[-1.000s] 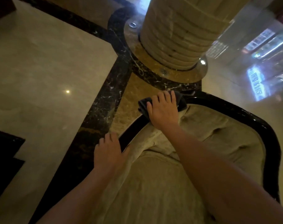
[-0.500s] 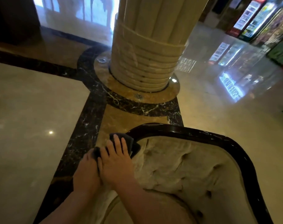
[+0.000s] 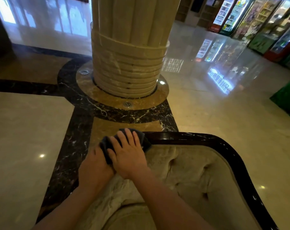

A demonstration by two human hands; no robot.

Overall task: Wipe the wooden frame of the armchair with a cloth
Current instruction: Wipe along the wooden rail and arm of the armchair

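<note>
The armchair has a glossy dark wooden frame (image 3: 223,146) curving around beige tufted upholstery (image 3: 195,176). A dark grey cloth (image 3: 141,136) lies on the frame's left top corner. My right hand (image 3: 127,155) presses flat on the cloth with fingers spread over it. My left hand (image 3: 94,165) sits right beside it, against the cloth's left edge and the chair's left side; its fingers are partly hidden under the cloth and the right hand.
A ribbed beige stone column (image 3: 129,52) on a round marble base stands just beyond the chair. Polished marble floor (image 3: 25,130) with dark inlay bands surrounds it. Lit drink fridges (image 3: 232,14) line the far right; a green object (image 3: 286,98) sits at right.
My right hand slid the cloth from the top rail leftward to the frame's corner. My left hand moved up to meet it. The camera tilted upward.
</note>
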